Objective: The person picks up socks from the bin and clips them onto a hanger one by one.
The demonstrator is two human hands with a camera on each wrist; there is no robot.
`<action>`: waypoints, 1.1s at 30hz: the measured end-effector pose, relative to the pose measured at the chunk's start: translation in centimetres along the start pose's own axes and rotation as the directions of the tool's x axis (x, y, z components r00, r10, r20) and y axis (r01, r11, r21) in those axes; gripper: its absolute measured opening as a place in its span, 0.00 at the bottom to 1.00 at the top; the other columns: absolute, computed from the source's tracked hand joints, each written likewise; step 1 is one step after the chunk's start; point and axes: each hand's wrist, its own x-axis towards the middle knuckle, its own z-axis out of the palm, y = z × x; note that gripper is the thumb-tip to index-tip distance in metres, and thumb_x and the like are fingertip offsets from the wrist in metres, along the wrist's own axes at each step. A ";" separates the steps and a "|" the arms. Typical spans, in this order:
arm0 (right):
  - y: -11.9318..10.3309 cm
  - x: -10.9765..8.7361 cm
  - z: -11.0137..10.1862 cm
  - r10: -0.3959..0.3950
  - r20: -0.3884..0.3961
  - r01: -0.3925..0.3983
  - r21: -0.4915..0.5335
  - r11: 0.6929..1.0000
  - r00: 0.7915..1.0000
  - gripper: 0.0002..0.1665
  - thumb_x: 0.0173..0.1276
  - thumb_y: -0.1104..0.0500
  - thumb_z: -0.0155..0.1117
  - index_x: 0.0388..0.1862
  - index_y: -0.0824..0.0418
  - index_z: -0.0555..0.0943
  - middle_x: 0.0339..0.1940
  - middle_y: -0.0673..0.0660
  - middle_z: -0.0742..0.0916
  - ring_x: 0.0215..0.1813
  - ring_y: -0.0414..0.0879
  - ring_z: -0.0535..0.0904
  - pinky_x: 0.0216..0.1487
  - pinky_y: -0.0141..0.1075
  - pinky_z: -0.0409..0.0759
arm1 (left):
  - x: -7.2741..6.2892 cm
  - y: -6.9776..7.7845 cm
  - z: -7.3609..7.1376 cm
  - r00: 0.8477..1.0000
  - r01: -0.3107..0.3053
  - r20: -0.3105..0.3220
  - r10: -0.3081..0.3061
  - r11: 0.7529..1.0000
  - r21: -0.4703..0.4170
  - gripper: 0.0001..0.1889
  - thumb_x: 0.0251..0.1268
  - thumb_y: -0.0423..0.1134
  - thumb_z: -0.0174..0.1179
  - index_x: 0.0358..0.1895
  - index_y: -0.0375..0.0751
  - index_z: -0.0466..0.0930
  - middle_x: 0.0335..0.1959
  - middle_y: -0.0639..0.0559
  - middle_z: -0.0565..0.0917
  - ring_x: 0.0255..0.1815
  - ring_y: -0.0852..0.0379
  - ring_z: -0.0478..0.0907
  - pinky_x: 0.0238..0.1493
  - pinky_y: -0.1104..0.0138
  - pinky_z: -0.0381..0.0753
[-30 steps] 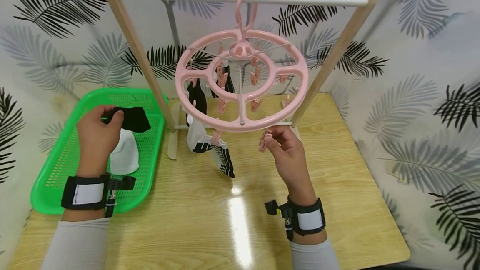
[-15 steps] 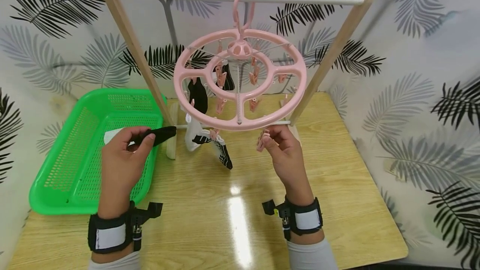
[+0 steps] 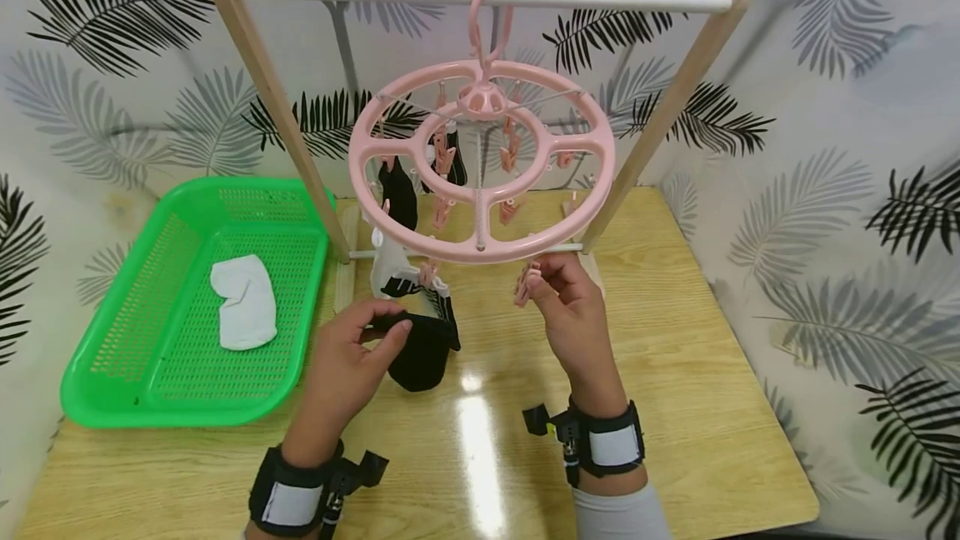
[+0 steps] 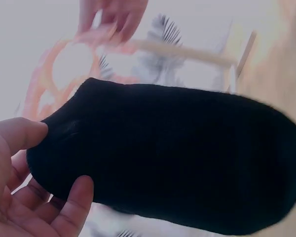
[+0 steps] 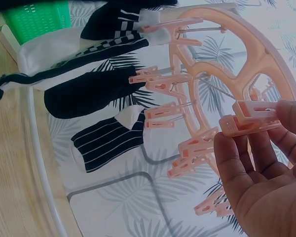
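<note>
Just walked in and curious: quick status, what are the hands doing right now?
Left hand pinches black sock above table. Right hand pinches pink clip on round hanger. Hung socks beside the black sock, nothing between sock and clip.

We see the right hand [image 5: 266, 173] pinching a pink clip [image 5: 249, 118] on the round pink hanger [image 5: 237, 49], socks [image 5: 89, 89] pegged beside it.

I can read no words, labels or numbers anywhere in these views. The wrist straps [image 3: 288, 502] show only blank white patches.
</note>
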 end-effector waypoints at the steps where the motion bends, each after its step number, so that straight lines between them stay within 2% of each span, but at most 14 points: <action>1: 0.0 0.0 0.0 -0.001 0.001 0.001 -0.002 1.000 1.000 0.06 0.76 0.67 0.56 0.44 0.72 0.74 0.33 0.66 0.79 0.35 0.53 0.79 0.38 0.38 0.81 | 0.0 0.0 0.6 1.000 0.019 0.017 -0.018 0.999 -0.032 0.08 0.61 0.29 0.68 0.43 0.36 0.84 0.42 0.48 0.85 0.42 0.56 0.81 0.42 0.69 0.82; 4: 0.0 0.0 0.0 0.000 0.000 0.000 -0.009 1.000 1.000 0.07 0.76 0.66 0.56 0.45 0.72 0.74 0.33 0.65 0.79 0.35 0.53 0.79 0.38 0.38 0.81 | 0.0 -0.1 2.4 0.995 0.078 0.066 -0.070 0.989 -0.127 0.07 0.63 0.30 0.67 0.43 0.37 0.84 0.43 0.48 0.84 0.42 0.55 0.81 0.41 0.66 0.82; 7: -0.1 0.0 0.1 -0.001 0.000 0.001 -0.012 1.000 1.000 0.07 0.76 0.66 0.56 0.45 0.72 0.74 0.34 0.65 0.79 0.35 0.53 0.79 0.38 0.38 0.81 | 0.3 -0.1 3.7 0.988 0.127 0.107 -0.109 0.974 -0.187 0.06 0.64 0.31 0.66 0.43 0.37 0.83 0.43 0.47 0.83 0.42 0.55 0.80 0.39 0.67 0.81; 11: -0.2 0.0 0.2 0.010 0.005 -0.010 -0.011 1.000 1.000 0.07 0.76 0.68 0.55 0.45 0.73 0.73 0.34 0.65 0.79 0.35 0.53 0.79 0.38 0.38 0.81 | 0.7 0.1 5.0 0.984 0.149 0.131 -0.123 0.967 -0.209 0.06 0.66 0.34 0.66 0.43 0.39 0.84 0.42 0.47 0.83 0.40 0.54 0.80 0.37 0.67 0.80; 18: -0.5 -0.1 0.2 0.053 -0.006 -0.053 -0.003 0.999 0.999 0.04 0.75 0.72 0.54 0.44 0.74 0.73 0.32 0.67 0.79 0.34 0.53 0.79 0.39 0.38 0.81 | 1.6 0.7 7.1 0.984 0.159 0.121 -0.133 0.959 -0.236 0.06 0.66 0.33 0.65 0.44 0.38 0.84 0.42 0.48 0.83 0.39 0.55 0.78 0.34 0.68 0.77; 21: -0.5 -0.1 0.4 0.071 -0.008 -0.071 -0.001 0.998 0.997 0.04 0.75 0.72 0.53 0.44 0.74 0.73 0.31 0.66 0.80 0.34 0.52 0.79 0.38 0.38 0.81 | 1.9 1.4 7.6 0.984 0.165 0.112 -0.141 0.956 -0.243 0.06 0.65 0.30 0.65 0.44 0.34 0.83 0.41 0.45 0.83 0.35 0.53 0.77 0.33 0.68 0.75; 28: -0.5 0.0 0.9 0.108 -0.030 -0.108 0.001 0.994 0.994 0.04 0.75 0.71 0.53 0.44 0.74 0.74 0.32 0.63 0.81 0.33 0.49 0.80 0.37 0.37 0.82 | 2.4 4.5 7.5 0.986 0.157 0.109 -0.129 0.939 -0.307 0.06 0.65 0.26 0.62 0.43 0.28 0.81 0.37 0.41 0.82 0.32 0.53 0.75 0.30 0.69 0.73; 33: -0.6 0.0 1.2 0.136 -0.036 -0.136 0.007 0.991 0.990 0.04 0.75 0.72 0.54 0.44 0.74 0.74 0.33 0.61 0.81 0.33 0.49 0.80 0.37 0.37 0.82 | 2.4 3.0 8.4 0.988 0.151 0.085 -0.130 0.934 -0.325 0.06 0.65 0.28 0.64 0.43 0.31 0.82 0.40 0.42 0.83 0.38 0.52 0.79 0.36 0.67 0.78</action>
